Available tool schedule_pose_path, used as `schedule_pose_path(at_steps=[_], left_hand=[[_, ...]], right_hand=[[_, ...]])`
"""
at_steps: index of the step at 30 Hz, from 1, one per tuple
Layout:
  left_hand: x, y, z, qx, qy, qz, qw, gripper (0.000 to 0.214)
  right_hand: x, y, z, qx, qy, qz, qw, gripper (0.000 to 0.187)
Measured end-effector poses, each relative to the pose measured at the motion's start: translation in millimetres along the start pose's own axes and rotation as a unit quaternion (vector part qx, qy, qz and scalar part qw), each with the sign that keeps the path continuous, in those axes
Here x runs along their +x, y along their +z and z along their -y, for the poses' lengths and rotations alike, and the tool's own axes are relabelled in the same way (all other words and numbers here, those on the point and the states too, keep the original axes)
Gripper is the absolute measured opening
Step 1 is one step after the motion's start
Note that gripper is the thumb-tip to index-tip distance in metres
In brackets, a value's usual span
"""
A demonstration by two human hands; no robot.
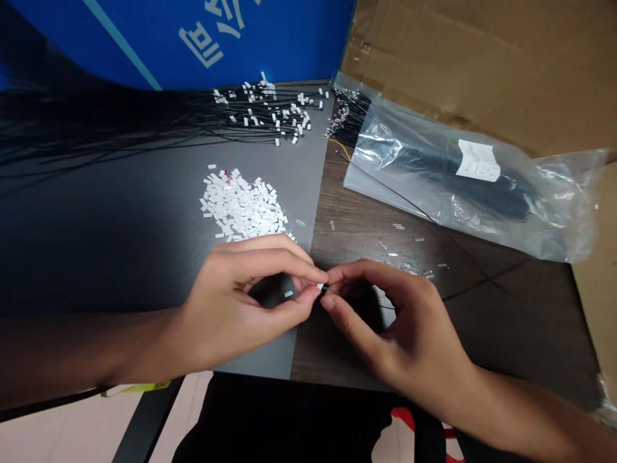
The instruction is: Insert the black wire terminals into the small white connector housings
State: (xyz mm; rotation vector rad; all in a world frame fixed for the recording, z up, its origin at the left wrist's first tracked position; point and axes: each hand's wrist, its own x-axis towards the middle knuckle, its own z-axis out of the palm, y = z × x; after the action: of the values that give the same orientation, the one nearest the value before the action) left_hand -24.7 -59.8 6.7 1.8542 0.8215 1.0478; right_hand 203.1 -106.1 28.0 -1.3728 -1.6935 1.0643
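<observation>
My left hand (255, 289) pinches a small white connector housing (320, 286) between thumb and forefinger. Close against it, my right hand (385, 315) grips a thin black wire (332, 290) near its end, and the wire meets the housing. Whether the tip sits inside it is too small to tell. Behind my left hand lies a heap of loose white housings (245, 206), partly covered by my fingers. One stray housing (288, 294) shows in the gap below my left forefinger.
Black wires with white ends (270, 109) lie along the back left. A clear plastic bag (434, 167) of black wires rests at the back right, against brown cardboard (482, 64). Small clear bits (398, 226) are scattered on the wooden tabletop (347, 360). A blue panel (144, 38) stands behind.
</observation>
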Motion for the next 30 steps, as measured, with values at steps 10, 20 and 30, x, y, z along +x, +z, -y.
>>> schedule_pose_path(at_steps=[10, 20, 30], left_hand=[[-1.3, 2.0, 0.4, -0.039, -0.007, 0.008, 0.999, 0.024], [-2.4, 3.1, 3.2, -0.043, -0.018, 0.018, 0.999, 0.024], [-1.7, 1.6, 1.7, -0.050, -0.032, 0.027, 0.998, 0.023]], right_hand=[[0.6, -4.0, 3.1, 0.025, -0.015, 0.032, 0.999, 0.015], [4.1, -2.4, 2.7, 0.040, -0.005, 0.060, 0.997, 0.018], [3.0, -1.9, 1.6, 0.048, -0.007, 0.061, 0.997, 0.018]])
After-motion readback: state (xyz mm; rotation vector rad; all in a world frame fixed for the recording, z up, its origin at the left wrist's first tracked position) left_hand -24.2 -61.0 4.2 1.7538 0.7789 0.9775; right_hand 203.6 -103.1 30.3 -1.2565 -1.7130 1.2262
